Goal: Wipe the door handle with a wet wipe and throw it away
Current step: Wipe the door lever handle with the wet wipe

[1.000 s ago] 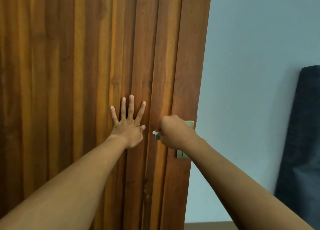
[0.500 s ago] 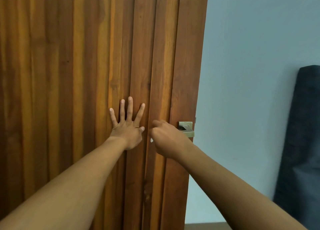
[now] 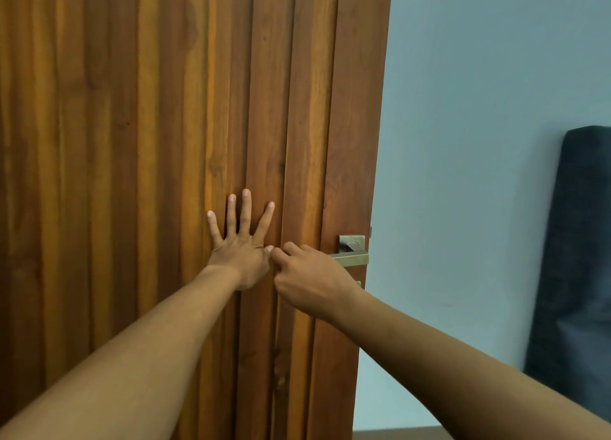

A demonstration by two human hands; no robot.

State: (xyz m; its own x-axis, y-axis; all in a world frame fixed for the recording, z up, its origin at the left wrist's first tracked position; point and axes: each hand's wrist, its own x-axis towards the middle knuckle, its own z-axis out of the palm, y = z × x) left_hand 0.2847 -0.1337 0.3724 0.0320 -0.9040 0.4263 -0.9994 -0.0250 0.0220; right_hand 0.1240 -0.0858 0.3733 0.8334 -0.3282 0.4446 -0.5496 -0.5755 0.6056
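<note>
A brass lever door handle (image 3: pixel 354 258) with a square plate sits near the right edge of the brown wooden door (image 3: pixel 132 175). My right hand (image 3: pixel 310 281) is curled over the lever's left end and covers that part of it. The wet wipe is hidden inside this hand; no white shows now. My left hand (image 3: pixel 241 251) lies flat against the door just left of the right hand, fingers spread and pointing up.
A pale blue wall (image 3: pixel 469 142) fills the space right of the door's edge. A dark grey padded panel (image 3: pixel 575 257) leans against it at the far right. A strip of brown floor shows at the bottom.
My right hand slid left along the lever, uncovering the square plate and the lever's right end. The white bit of wipe seen earlier is now hidden. My left hand stayed in place.
</note>
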